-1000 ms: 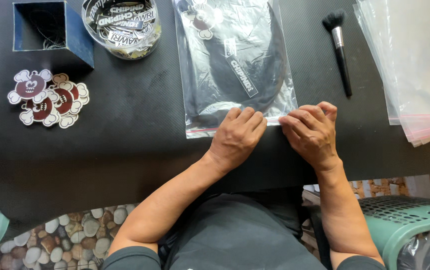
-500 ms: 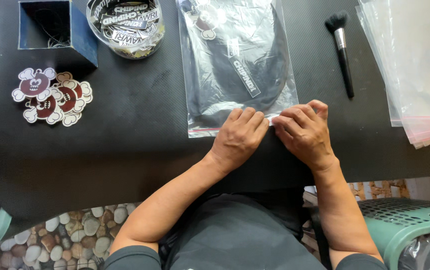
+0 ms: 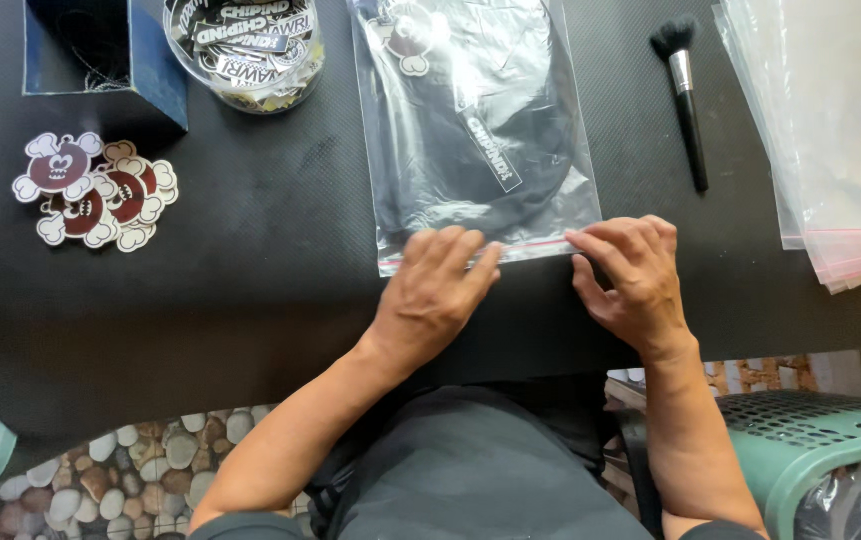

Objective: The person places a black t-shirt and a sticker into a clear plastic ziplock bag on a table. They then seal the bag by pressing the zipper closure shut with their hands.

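Glossy clear bag of black cloth, both flat-palmed hands pressing its strip, grip unclenched.

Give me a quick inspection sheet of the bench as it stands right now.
Surface: black table, matte, textured.
Job's things: clear zip bag holding a dark folded garment, lying flat, its sealing strip nearest the person.
Clutter: stack of cartoon-shaped stickers at left; clear bowl of stickers; open blue box; makeup brush; pile of empty clear bags at right.
Grips: left hand flat, fingers on the bag's bottom edge; right hand fingertips pressing the strip's right end; neither closed around anything.
Cables: nothing seen.
Surroundings: pebble floor below the table; green plastic basket at lower right.
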